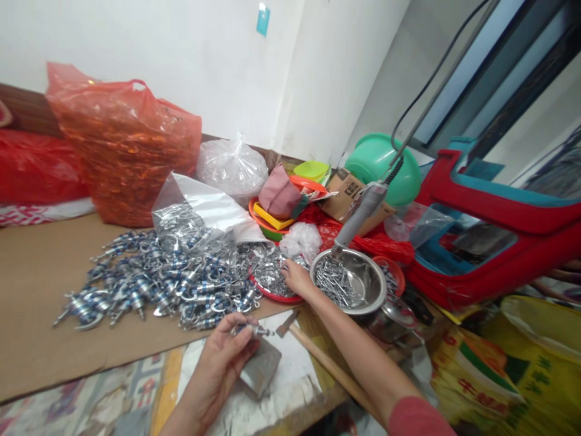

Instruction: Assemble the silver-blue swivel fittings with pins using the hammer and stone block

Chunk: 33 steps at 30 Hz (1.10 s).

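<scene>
My left hand [226, 349] is closed in a pinch on a small silver and blue metal fitting [254, 330], held just above a grey metal block [261, 367]. My right hand [296, 277] reaches forward into a red tray of small silver parts [271, 275]; its fingers curl into the parts and what they hold is hidden. A big heap of the same silver and blue fittings [154, 284] lies on the brown board to the left. A steel bowl [370, 274] with thin metal pins stands right of the red tray.
A hammer [318, 351] lies by the block. A grey power tool [361, 213] hangs on a cable above the bowl. Red plastic bags [122, 142], clear bags [231, 166], coloured baskets, a green basin [385, 160] and a red and teal frame [494, 236] crowd the back and right.
</scene>
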Each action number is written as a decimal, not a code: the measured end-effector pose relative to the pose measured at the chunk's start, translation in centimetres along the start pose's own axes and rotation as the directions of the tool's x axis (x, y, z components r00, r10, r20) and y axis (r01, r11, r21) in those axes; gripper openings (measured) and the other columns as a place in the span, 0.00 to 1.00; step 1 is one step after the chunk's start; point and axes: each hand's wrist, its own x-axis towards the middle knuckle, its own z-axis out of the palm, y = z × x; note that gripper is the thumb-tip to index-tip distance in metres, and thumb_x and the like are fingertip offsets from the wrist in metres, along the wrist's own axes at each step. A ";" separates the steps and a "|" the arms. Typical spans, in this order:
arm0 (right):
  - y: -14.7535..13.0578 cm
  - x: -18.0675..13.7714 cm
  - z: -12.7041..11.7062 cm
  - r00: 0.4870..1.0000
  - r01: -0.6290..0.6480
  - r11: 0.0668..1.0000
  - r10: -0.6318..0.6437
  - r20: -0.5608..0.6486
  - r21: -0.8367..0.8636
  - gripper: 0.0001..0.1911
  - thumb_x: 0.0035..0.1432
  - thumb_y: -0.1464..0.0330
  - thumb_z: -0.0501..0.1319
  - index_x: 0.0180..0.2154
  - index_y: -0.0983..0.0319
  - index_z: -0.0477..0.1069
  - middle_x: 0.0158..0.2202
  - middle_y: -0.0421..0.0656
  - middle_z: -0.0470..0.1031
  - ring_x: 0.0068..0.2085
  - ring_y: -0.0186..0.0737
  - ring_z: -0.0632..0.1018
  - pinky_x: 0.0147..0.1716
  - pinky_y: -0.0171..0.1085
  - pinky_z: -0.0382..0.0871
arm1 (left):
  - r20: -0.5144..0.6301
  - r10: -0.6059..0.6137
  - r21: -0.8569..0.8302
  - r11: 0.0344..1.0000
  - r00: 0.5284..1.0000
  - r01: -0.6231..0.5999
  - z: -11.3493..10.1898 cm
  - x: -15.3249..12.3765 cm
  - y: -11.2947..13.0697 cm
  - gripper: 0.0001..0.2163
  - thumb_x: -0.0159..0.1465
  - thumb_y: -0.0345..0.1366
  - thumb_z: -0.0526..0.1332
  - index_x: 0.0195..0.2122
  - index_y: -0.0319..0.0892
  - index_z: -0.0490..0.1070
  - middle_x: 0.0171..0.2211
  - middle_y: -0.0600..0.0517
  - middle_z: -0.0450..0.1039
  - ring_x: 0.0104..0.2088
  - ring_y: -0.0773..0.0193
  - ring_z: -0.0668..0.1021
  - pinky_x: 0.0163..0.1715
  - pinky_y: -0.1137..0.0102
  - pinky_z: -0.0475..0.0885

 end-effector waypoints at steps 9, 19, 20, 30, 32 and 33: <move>-0.2 -2.1 -0.8 0.975 0.209 0.975 -0.201 0.097 -0.078 0.15 0.54 0.71 0.53 0.43 0.54 0.67 0.43 0.39 0.72 0.44 0.39 0.71 0.39 0.33 0.61 | -0.013 0.012 -0.004 1.000 1.000 -0.012 0.4 -0.4 0.3 0.11 0.46 0.28 0.67 0.30 0.40 0.67 0.31 0.53 0.74 0.28 0.70 0.75 0.32 0.74 0.73; 0.9 -3.0 -2.9 0.995 -0.084 0.977 0.073 -0.064 -0.195 0.14 0.59 0.70 0.46 0.41 0.61 0.68 0.41 0.47 0.70 0.42 0.43 0.71 0.38 0.37 0.61 | 0.003 0.018 -0.024 1.000 1.000 -0.018 0.5 -0.5 0.2 0.11 0.47 0.28 0.67 0.30 0.40 0.67 0.30 0.53 0.74 0.28 0.70 0.75 0.32 0.75 0.72; 1.6 -3.7 -3.2 0.986 -0.153 0.967 0.135 -0.101 -0.205 0.14 0.59 0.72 0.46 0.42 0.64 0.67 0.41 0.51 0.69 0.42 0.45 0.71 0.38 0.39 0.62 | 0.003 0.016 -0.022 1.000 1.000 -0.016 0.5 -0.5 0.2 0.11 0.47 0.28 0.67 0.30 0.40 0.67 0.30 0.53 0.74 0.28 0.70 0.75 0.32 0.74 0.72; 1.3 -1.5 -1.8 0.990 -0.036 0.991 0.018 -0.141 -0.131 0.18 0.55 0.77 0.52 0.48 0.61 0.64 0.51 0.47 0.62 0.52 0.42 0.63 0.50 0.40 0.57 | 0.002 -0.019 -0.035 0.999 1.000 0.020 0.6 -0.4 0.5 0.11 0.46 0.28 0.67 0.29 0.40 0.67 0.30 0.53 0.74 0.28 0.69 0.75 0.32 0.74 0.71; 0.2 1.4 -1.2 0.995 0.058 0.994 -0.065 -0.079 -0.088 0.14 0.59 0.71 0.52 0.47 0.61 0.64 0.49 0.46 0.64 0.48 0.41 0.67 0.47 0.42 0.61 | -0.002 -0.015 -0.041 0.999 1.000 0.015 0.7 -0.4 0.4 0.11 0.45 0.28 0.68 0.29 0.40 0.67 0.30 0.53 0.74 0.28 0.69 0.75 0.32 0.74 0.71; -0.3 2.8 -0.9 0.994 0.095 0.993 -0.098 -0.045 -0.068 0.13 0.59 0.69 0.53 0.47 0.62 0.63 0.48 0.46 0.65 0.46 0.41 0.69 0.45 0.44 0.64 | -0.010 -0.012 -0.045 0.999 1.000 0.011 0.6 -0.4 0.4 0.12 0.45 0.28 0.68 0.29 0.40 0.67 0.29 0.53 0.74 0.28 0.69 0.75 0.32 0.74 0.71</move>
